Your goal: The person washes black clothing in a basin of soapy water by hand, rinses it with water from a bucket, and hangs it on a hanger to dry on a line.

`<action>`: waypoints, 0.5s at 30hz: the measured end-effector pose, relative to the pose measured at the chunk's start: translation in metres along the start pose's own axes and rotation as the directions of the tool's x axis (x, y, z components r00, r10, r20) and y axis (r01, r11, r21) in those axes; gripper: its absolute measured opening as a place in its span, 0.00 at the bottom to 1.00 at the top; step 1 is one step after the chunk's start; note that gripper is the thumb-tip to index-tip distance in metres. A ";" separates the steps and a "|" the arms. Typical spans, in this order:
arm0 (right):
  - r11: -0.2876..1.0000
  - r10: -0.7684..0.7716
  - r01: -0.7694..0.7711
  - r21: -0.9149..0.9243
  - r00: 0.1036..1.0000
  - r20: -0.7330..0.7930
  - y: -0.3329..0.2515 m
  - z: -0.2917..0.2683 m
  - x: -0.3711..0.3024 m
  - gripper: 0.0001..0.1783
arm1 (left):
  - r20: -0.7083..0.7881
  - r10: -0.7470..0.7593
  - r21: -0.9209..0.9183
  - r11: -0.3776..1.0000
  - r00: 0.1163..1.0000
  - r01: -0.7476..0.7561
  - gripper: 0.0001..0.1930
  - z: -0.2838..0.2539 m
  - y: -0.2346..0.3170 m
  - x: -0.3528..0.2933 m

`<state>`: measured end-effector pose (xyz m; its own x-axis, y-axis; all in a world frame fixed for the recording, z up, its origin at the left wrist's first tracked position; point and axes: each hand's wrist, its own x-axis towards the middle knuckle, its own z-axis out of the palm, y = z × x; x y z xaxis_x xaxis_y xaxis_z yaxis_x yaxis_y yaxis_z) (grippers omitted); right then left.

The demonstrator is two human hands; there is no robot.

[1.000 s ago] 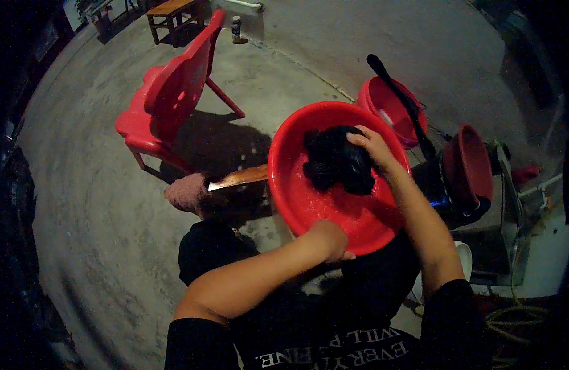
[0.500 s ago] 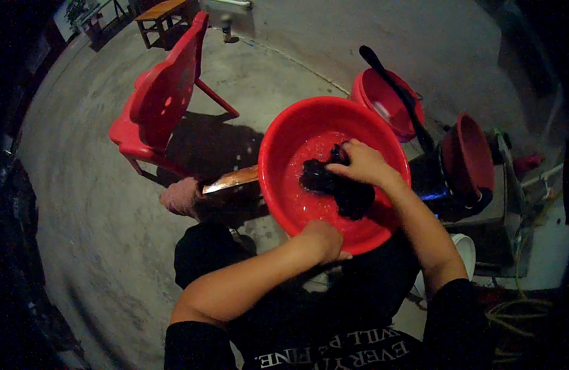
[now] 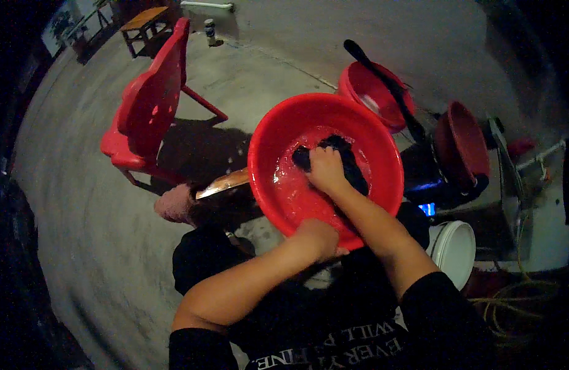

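The right hand presses down on a dark wet cloth, fingers curled over it; its grip underneath is hidden. The left hand clasps the near rim of the round red plastic basin, its fingers out of sight below the edge. The cloth lies bunched in shallow water inside the basin. Beyond stand 2 smaller red buckets and a glossy red plastic chair on rough concrete floor.

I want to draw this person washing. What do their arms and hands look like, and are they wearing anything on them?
Both forearms are bare. Short black sleeves cover the upper arms. The left hand and right hand wear no gloves; no rings, watch or bracelets show.
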<state>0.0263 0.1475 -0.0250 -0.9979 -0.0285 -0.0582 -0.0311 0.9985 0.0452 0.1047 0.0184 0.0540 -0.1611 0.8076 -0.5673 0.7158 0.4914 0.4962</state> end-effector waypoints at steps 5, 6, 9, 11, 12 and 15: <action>0.905 0.145 -0.175 0.387 0.984 0.104 0.010 0.000 0.009 0.23 | 0.062 0.010 0.042 0.999 0.998 -0.013 0.34 -0.008 -0.003 0.002; 0.848 0.169 -0.227 0.479 0.972 0.162 0.014 -0.004 0.009 0.23 | 0.062 0.020 0.048 0.999 0.998 -0.023 0.35 -0.010 -0.004 0.002; 0.290 0.152 -0.257 0.922 0.963 0.221 0.020 -0.013 0.017 0.18 | -0.087 -0.030 -0.071 0.997 0.996 0.024 0.35 -0.015 -0.009 0.003; -0.052 0.163 -0.289 0.956 0.942 0.293 0.024 -0.039 0.011 0.14 | -0.062 -0.040 -0.038 0.999 0.997 0.038 0.36 -0.022 -0.017 0.003; -0.142 0.132 -0.297 0.944 0.940 0.316 0.030 -0.051 0.005 0.14 | -0.048 -0.042 -0.019 0.999 0.998 0.042 0.37 -0.027 -0.019 0.004; -0.206 0.124 -0.278 0.938 0.944 0.307 0.066 -0.064 -0.009 0.17 | -0.049 -0.118 0.042 0.992 0.992 0.120 0.32 -0.035 -0.020 0.006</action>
<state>0.0292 0.2101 0.0421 -0.9281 0.1113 -0.3552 0.3371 -0.1534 -0.9289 0.0656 0.0248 0.0635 -0.2774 0.7593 -0.5887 0.7193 0.5703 0.3967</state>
